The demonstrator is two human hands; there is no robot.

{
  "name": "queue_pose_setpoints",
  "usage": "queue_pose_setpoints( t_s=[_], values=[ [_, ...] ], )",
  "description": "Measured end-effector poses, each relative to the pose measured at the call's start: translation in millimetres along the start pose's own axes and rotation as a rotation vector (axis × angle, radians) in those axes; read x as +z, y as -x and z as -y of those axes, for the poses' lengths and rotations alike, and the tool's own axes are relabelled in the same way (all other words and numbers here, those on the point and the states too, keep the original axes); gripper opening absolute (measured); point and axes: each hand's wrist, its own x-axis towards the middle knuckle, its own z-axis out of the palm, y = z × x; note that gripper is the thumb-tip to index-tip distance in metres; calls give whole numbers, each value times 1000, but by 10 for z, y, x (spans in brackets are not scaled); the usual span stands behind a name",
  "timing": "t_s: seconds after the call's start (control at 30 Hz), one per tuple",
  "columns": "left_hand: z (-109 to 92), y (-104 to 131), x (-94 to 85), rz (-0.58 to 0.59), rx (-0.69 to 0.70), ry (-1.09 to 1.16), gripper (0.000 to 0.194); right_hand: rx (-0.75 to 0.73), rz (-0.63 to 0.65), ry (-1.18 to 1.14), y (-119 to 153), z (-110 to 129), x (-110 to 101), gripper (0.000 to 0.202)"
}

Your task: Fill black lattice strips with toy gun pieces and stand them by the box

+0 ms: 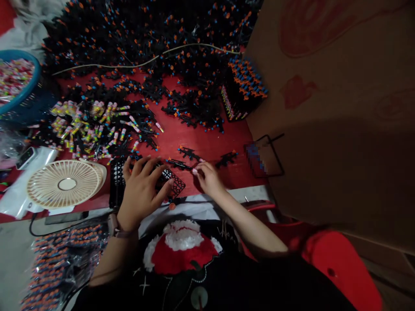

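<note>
My left hand [144,188] lies over a black perforated plastic tray [177,183], its fingers spread; the hand hides much of the tray. To the right, my right hand [209,179] has thumb and fingers closed on the rear end of a small black toy gun [180,164] with an orange and blue tip. A small pinkish-white piece shows at the fingertips. Just beyond lies another toy gun [189,153], close to the fingers. A third toy gun [227,160] rests on the red tabletop [175,134] to the right of that hand.
Behind is a large heap of black toy guns [145,26]. Pink-and-yellow tubes [94,125] lie piled at left, near a blue basket [35,82] and a cream fan [66,183]. A filled box of toy guns [244,86] stands by a cardboard wall [340,129].
</note>
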Motion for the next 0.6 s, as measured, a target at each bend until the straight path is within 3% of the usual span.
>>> queue_pose_setpoints(
  t_s=[0.2, 0.3, 0.47, 0.6],
  values=[
    [-2, -3, 9, 14, -9, 5, 44, 151, 276, -522, 271, 214, 376, 25],
    [10, 7, 2, 30, -19, 15, 42, 112, 266, -469, 290, 249, 483, 27],
    [56, 30, -6, 33, -32, 69, 42, 26, 188, -279, 259, 281, 435, 15],
    [59, 70, -20, -13, -2, 133, 38, -59, 256, -116, 239, 387, 355, 17]
  ],
)
